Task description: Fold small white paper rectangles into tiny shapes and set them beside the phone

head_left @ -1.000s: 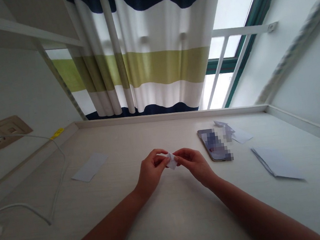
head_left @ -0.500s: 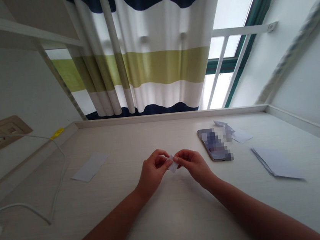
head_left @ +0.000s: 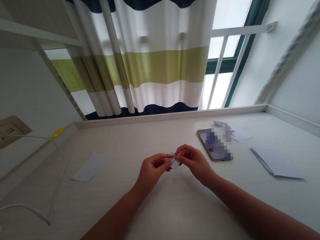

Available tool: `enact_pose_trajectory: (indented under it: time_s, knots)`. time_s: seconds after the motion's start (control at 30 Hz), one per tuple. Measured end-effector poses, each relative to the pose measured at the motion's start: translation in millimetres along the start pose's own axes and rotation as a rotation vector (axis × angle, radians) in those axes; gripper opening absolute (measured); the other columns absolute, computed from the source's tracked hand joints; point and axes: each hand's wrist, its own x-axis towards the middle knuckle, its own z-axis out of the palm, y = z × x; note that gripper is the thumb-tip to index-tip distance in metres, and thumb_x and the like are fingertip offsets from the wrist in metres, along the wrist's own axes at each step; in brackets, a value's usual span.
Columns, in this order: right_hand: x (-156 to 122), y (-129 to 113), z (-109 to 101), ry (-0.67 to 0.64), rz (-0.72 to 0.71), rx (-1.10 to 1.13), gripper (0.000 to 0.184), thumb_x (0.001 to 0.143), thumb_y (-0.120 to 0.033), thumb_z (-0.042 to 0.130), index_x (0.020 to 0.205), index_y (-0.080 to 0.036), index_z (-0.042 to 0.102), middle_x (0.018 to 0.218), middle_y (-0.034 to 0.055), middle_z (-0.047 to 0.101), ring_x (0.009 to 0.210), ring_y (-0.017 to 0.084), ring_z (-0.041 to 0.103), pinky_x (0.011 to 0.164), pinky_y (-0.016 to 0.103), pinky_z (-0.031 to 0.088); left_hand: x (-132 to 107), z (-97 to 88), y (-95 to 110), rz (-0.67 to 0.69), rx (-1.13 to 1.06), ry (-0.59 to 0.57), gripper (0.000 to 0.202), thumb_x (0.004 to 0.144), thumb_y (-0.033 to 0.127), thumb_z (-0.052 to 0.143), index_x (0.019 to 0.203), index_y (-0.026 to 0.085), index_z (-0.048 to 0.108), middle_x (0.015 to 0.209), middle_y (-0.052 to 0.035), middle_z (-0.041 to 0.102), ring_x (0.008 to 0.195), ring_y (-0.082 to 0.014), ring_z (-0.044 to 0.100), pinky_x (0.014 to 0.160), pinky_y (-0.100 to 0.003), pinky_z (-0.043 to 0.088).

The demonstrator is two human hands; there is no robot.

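Observation:
A small piece of folded white paper (head_left: pixel 174 164) is held above the middle of the desk, its lower corner pointing toward me. My left hand (head_left: pixel 153 170) pinches its left side between thumb and fingers. On the opposite side, my right hand (head_left: pixel 193 161) grips the paper near its upper right edge with thumb and index finger. The fingertips hide much of the folds. Just right of my right hand lies a phone (head_left: pixel 212 146), its screen partly blurred out.
Folded paper pieces (head_left: pixel 223 125) and a loose sheet (head_left: pixel 242 135) lie behind the phone. A stack of white paper (head_left: pixel 277 163) sits at the right, a single slip (head_left: pixel 89 168) at the left. A white cable (head_left: pixel 57 178) runs from the wall socket (head_left: pixel 8 131) across the desk's left side.
The folded paper has turned slightly and shifted a little to the right. My left fingers have straightened across its top, and my right fingers have risen a little.

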Motion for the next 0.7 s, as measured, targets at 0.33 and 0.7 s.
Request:
enact_pose_trajectory:
  time_s: [0.33, 0.7]
  knots:
    - [-0.9, -2.4, -1.1, -0.082, 0.024, 0.015, 0.018, 0.065, -0.023, 0.068, 0.081, -0.02, 0.062, 0.068, -0.0017, 0.065, 0.066, 0.012, 0.06, 0.065, 0.027, 0.046, -0.4, -1.9, 1.9, 0.029, -0.04, 0.055, 0.025, 0.064, 0.02, 0.066, 0.089, 0.016, 0.067, 0.073, -0.0029, 0.07, 0.067, -0.015, 0.064, 0.067, -0.027, 0.052]
    - [-1.1, -1.8, -5.3, -0.04, 0.001, -0.133, 0.024, 0.065, -0.023, 0.068, 0.089, -0.021, 0.065, 0.077, 0.0018, 0.067, 0.073, 0.016, 0.061, 0.072, 0.032, 0.047, 1.3, -4.9, 3.5, 0.02, -0.098, 0.123, 0.021, 0.064, 0.022, 0.067, 0.083, 0.015, 0.07, 0.079, -0.004, 0.071, 0.067, -0.0159, 0.065, 0.067, -0.028, 0.054]
